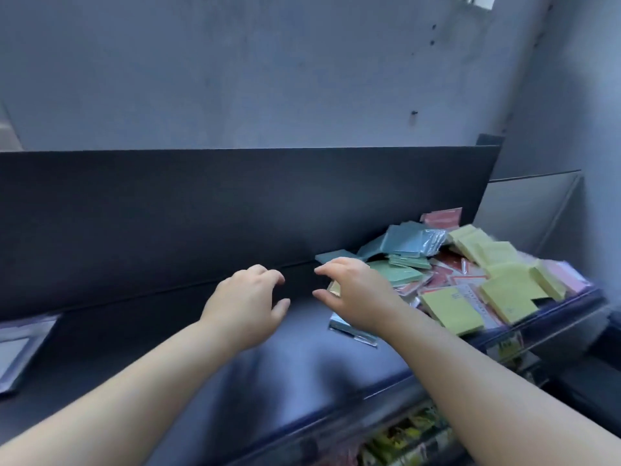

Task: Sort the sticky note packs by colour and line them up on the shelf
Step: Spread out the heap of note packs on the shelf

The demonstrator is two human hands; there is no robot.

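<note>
Print on yellow sticky note pack — blurred, unreadable.

Two hands are showing: left hand, right hand. One shelf is bearing roughly six yellow packs, three green packs, several blue packs, several red packs.

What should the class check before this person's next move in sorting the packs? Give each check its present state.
1. Left hand free: ok, it holds nothing.
2. Right hand free: ok, it hovers at the edge of the pile, fingers spread.
3. Room for rows: ok, bare shelf lies left of the pile.
4. Colours separated: not ok, yellow, green, blue and red lie mixed.
5. Wrapped item at far left is a pack: cannot tell.
</note>
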